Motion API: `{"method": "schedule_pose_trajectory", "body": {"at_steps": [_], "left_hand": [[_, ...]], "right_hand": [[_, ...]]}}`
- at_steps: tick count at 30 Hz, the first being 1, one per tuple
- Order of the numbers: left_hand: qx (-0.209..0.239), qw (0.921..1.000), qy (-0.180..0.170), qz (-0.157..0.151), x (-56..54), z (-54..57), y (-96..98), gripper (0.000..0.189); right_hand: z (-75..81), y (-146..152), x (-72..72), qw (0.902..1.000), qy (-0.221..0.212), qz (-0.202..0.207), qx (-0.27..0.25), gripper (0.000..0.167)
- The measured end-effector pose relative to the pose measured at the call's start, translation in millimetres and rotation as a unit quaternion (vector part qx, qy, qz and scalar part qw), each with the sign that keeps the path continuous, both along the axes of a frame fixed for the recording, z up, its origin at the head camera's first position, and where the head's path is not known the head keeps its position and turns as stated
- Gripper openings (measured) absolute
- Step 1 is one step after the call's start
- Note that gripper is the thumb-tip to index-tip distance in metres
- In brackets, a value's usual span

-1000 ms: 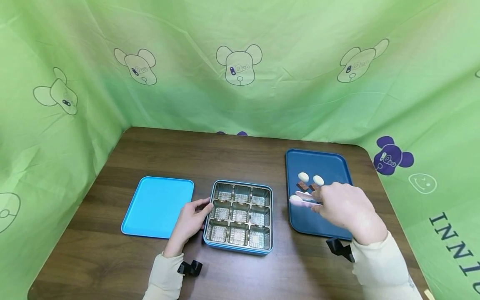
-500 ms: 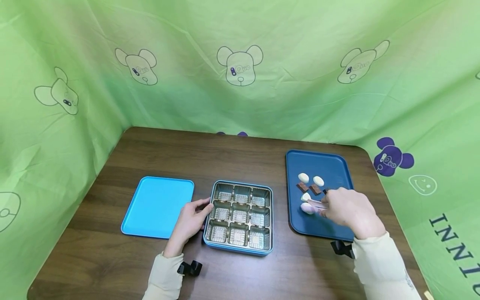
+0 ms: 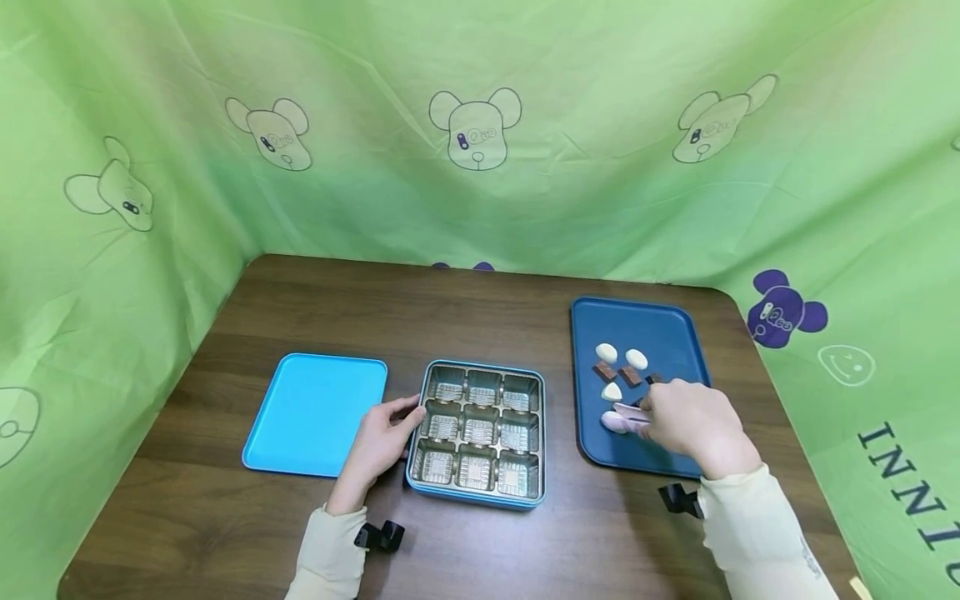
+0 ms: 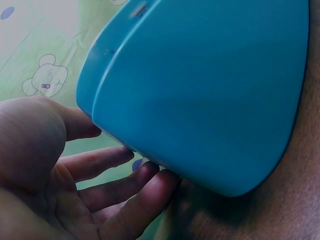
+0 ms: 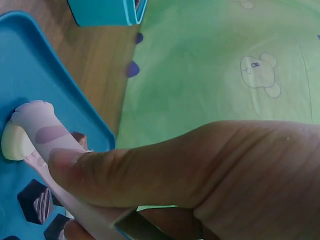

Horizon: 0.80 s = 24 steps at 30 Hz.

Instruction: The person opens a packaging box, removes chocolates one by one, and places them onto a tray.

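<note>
In the head view, my left hand rests on the left side of a blue tin box with a divided insert. The left wrist view shows its fingertips against the box's wall. Above the dark blue tray, my right hand grips pink tongs with paw-shaped tips. A cream-coloured piece lies at the tong tips in the right wrist view; whether they clasp it, I cannot tell. A white pointed piece lies just beyond the tongs in the head view.
Two white oval pieces and brown chocolate pieces lie on the tray. Dark faceted pieces show in the right wrist view. A light blue lid-like tray lies left of the box on the wooden table.
My right hand has drawn back to the right and slightly toward me with the tongs. The tong tips have come away from the white pointed piece. My left hand and the box have stayed put.
</note>
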<state>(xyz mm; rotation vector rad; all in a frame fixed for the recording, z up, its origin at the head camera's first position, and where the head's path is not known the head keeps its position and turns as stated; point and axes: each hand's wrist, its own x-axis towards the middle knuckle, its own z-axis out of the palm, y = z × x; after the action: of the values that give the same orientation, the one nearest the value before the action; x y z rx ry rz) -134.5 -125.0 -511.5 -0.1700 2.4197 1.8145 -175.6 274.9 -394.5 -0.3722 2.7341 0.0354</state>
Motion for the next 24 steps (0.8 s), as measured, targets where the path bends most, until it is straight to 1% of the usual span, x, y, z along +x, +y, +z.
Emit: {"method": "schedule_pose_trajectory", "body": {"at_steps": [3,9,13,16,20,22,24], "left_hand": [[-0.001,1.0000,0.002,-0.001,0.0,-0.3,-0.5,0.039],[-0.006,1.0000,0.001,-0.002,0.2,0.0,-0.6,0.039],[-0.010,0.9999,0.003,-0.005,0.2,0.1,-0.4,0.039],[-0.009,0.9999,0.002,-0.005,0.0,0.1,-0.3,0.039],[-0.008,1.0000,0.001,-0.003,0.1,-0.5,-0.5,0.040],[-0.009,0.9999,0.001,-0.003,0.3,-0.7,-0.6,0.040],[-0.011,0.9999,0.001,-0.003,0.5,-0.4,-1.0,0.040]], "right_hand": [[0.3,-1,-0.8,1.0000,0.003,-0.005,0.001,0.012],[0.6,-2,-1.1,0.9996,-0.013,-0.024,-0.002,0.020],[4.9,1,1.0,0.9989,-0.011,-0.044,-0.011,0.028],[14.3,4,3.7,0.9981,0.005,-0.058,-0.021,0.039],[32.6,9,8.8,0.9963,0.038,-0.072,-0.027,0.051],[41.7,12,12.8,0.9949,0.055,-0.079,-0.030,0.054],[48.7,12,18.3,0.9923,0.083,-0.084,-0.037,0.056]]}}
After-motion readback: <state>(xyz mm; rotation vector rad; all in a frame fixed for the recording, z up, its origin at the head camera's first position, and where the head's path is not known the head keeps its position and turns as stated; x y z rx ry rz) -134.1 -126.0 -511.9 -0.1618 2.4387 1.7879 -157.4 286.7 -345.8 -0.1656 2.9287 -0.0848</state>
